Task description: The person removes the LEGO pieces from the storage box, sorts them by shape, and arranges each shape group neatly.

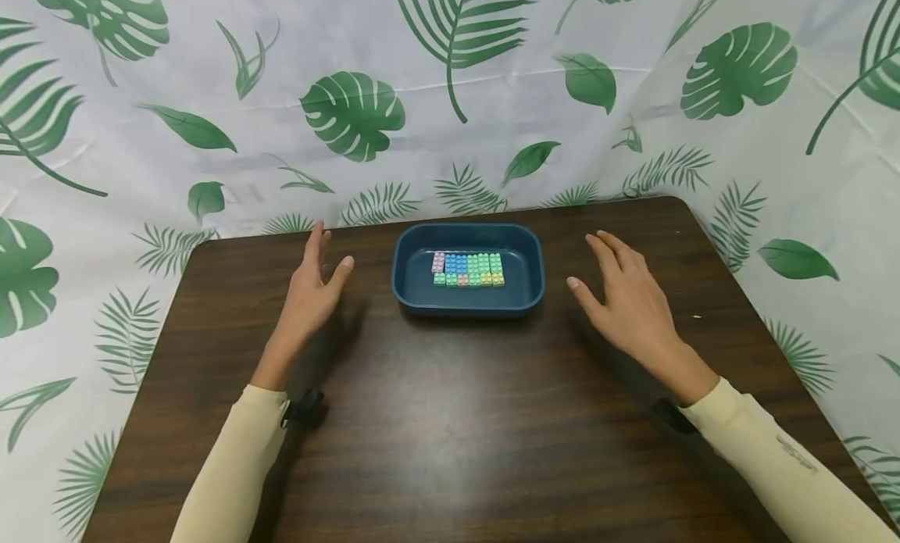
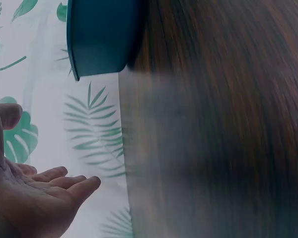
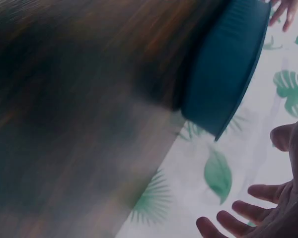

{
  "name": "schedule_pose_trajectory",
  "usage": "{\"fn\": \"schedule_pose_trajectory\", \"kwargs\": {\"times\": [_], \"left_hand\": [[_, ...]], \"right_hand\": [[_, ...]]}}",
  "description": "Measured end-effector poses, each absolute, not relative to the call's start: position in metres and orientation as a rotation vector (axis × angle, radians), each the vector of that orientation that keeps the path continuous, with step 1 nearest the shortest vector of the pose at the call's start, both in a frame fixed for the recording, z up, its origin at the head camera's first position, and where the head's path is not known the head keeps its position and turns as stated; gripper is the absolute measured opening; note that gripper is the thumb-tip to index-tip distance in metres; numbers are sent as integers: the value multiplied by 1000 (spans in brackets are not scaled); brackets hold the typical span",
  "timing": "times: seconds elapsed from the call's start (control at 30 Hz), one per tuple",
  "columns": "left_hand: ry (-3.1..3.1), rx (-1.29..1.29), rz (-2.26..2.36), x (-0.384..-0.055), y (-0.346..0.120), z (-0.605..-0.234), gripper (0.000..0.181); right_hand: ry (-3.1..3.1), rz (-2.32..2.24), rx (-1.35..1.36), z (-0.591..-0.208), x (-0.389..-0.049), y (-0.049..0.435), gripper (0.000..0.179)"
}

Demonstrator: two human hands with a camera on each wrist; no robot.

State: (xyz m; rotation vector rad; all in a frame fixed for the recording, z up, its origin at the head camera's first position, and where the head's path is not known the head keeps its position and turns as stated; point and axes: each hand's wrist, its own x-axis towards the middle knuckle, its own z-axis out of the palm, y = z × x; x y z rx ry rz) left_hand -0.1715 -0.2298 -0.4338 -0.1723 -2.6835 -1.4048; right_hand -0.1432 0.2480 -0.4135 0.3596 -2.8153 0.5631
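A dark blue tray (image 1: 464, 306) stands towards the back of the table. Inside it lie several small toy bricks (image 1: 457, 263) in pink, blue, green and yellow, set close together. To the left of the tray hovers my left hand (image 1: 309, 285), fingers extended and thumb apart, touching nothing. My right hand (image 1: 626, 297) is on the other side, fingers spread and slightly bent, also holding nothing. Both wrist views show the tray's outer wall (image 2: 102, 39) apart from the fingers; the bricks are hidden there.
The dark wood table (image 1: 450, 418) reaches back to a white curtain (image 1: 267, 137) printed with green leaves, which also runs along both sides. A tiny yellowish speck (image 1: 697, 316) lies on the table to the right of my right hand.
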Motion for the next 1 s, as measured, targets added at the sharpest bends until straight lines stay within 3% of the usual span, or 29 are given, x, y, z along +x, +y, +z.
{"fn": "schedule_pose_trajectory", "kwargs": {"times": [0.67,1.0], "left_hand": [[-2598,-134,-1703,-199,-173,-455,67],[-2700,-65,-1635,-213,-146,-455,65]], "right_hand": [[-2770,511,609,-427,-160,196,71],[-2775,511,729,-426,-185,176,44]]}}
